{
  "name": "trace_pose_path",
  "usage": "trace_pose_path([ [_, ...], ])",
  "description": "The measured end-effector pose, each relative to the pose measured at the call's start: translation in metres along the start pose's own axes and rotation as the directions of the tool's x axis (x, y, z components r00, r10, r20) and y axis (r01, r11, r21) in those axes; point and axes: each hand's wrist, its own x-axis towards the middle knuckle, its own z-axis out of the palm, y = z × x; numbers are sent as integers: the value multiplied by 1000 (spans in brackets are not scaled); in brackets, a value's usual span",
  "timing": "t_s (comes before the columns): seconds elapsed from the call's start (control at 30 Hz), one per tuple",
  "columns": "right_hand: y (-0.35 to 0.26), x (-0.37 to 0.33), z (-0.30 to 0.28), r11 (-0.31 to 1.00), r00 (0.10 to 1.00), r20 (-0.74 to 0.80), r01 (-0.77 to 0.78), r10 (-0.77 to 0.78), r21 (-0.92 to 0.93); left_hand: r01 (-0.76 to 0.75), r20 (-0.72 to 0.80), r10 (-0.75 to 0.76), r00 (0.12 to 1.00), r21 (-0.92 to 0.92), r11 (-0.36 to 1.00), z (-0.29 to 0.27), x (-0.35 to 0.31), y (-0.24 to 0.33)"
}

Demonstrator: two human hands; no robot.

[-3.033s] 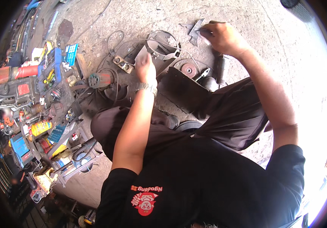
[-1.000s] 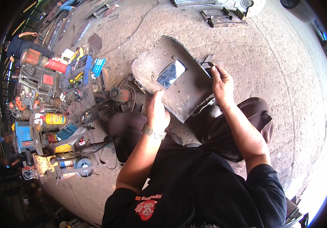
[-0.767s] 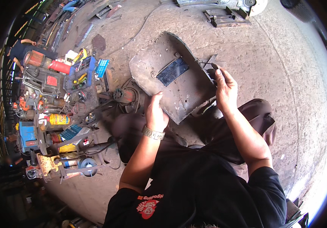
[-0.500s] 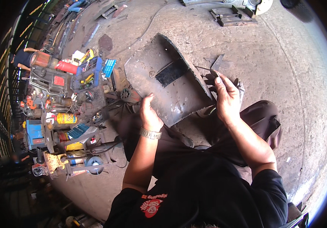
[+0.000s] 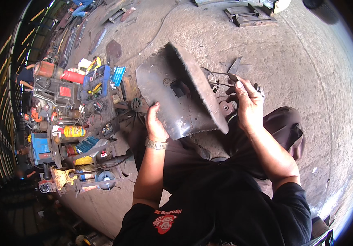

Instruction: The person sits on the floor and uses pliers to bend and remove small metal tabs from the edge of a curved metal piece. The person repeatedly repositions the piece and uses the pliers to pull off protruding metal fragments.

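A curved grey sheet-metal piece (image 5: 152,80) with a rectangular opening and a rough, raised right edge is held tilted above my lap. My left hand (image 5: 156,125) grips its lower left edge, thumb on top and the other fingers hidden beneath. To the right of the raised edge, my right hand (image 5: 248,104) is closed around a thin dark metal tool (image 5: 215,73). Its slender end points left toward the sheet; its exact kind does not show. Below that hand, a round brownish part (image 5: 227,108) is partly covered by the sheet.
At left stand a blue toolbox (image 5: 95,82), a yellow can (image 5: 74,131), a blue box (image 5: 41,147) and many tools. Pointed metal scraps (image 5: 235,65) lie on the floor beyond my right hand. A metal frame (image 5: 250,16) stands farther off. Another person is at far left.
The sheet-metal piece has turned and tilted, its rough right edge now facing up more and swung nearer me. My left hand moved slightly left with it. My right hand shifted slightly right and down.
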Motion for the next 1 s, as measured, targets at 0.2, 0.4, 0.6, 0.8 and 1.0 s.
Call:
trace_pose_path([
  [0.2, -19, 0, -4, 976, 989, 15, -150, 149, 160, 77, 83, -78, 994, 19, 997, -23, 14, 26],
  [0.4, -48, 1, -11, 932, 984, -5, -167, 178, 322, 42, 174, -41, 984, 2, 999, -44, 28, 30],
  [0.6, -63, -3, -16, 876, 994, 16, -102, 108, 471, 37, 196, -25, 980, -59, 998, -52, 33, 27],
  [0.8, -63, -4, -20, 877, 995, 66, -96, 73, 471, 5, 148, -2, 989, -20, 1000, -48, 35, 25],
  [1.0, -51, -3, -19, 933, 998, 63, -46, 25, 357, 7, 140, -4, 990, -25, 1000, -39, 35, 22],
])
